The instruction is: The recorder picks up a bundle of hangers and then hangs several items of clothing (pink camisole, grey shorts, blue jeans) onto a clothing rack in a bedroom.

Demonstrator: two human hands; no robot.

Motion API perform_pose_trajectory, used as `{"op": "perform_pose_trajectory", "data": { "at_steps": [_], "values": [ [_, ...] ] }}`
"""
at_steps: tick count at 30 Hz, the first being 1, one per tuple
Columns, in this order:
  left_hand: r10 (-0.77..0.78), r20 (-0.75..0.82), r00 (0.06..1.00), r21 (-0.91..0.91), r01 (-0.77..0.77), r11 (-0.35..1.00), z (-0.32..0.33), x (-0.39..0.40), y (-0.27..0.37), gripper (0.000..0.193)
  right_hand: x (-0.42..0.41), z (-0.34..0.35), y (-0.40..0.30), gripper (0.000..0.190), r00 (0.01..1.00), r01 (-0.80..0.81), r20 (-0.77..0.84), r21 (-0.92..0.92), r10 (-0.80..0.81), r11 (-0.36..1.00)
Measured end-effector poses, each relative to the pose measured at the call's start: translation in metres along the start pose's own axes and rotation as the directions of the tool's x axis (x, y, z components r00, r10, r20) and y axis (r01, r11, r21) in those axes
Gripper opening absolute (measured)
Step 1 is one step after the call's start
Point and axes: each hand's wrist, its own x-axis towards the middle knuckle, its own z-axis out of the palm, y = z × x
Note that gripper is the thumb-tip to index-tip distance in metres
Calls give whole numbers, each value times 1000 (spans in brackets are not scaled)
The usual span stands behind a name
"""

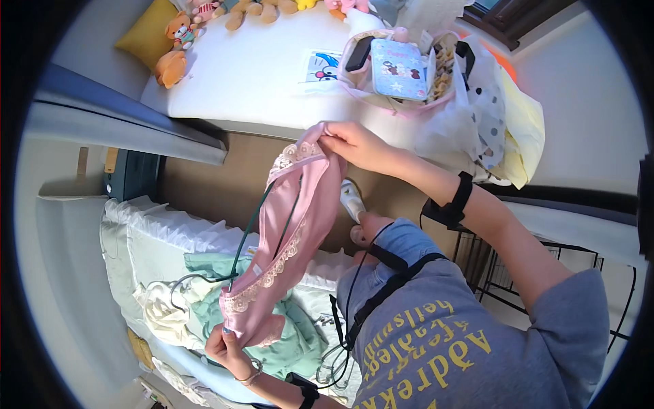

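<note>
A pink satin garment with cream lace trim (317, 204) is stretched between my two hands. My right hand (352, 145) pinches its upper end, beside the lace. At the lower end, near the lace edge, my left hand (230, 347) grips the fabric between thumb and fingers. A thin dark green clothes hanger (250, 230) runs through the garment's opening, its hook (179, 289) pointing out to the left. Beneath lie a green garment (301, 332) and a cream garment (166, 312), both rumpled on a bed (148, 250) with a white ruffled edge.
Across the brown floor (204, 189) stands a white-covered bed (245, 76) with several plush toys (182, 30). A basket (347, 82) there holds a blue tin (398, 69); a yellow cloth (526, 122) hangs nearby. A black wire frame (503, 286) is at right. Loose cables (337, 363) lie below.
</note>
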Motion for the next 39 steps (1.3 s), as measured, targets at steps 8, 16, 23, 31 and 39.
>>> {"op": "perform_pose_trajectory", "data": {
  "at_steps": [8,16,23,31,39],
  "values": [
    [-51,-119,992,87,62,994,-23,46,1,38,21,35,96,15,992,-48,105,-170,67,984],
    [-44,-193,980,122,68,990,-64,101,-33,43,-60,56,212,17,799,-274,307,-578,516,769],
    [-56,-301,952,61,78,995,-72,128,-90,41,-198,101,305,22,383,-676,119,-640,916,366],
    [-148,-318,936,175,212,962,-81,153,-109,43,-195,182,279,41,43,-978,190,-194,981,80],
    [-186,-319,929,-24,188,982,-86,169,-147,34,-217,189,259,44,200,-975,144,-67,969,211]
  ]
}}
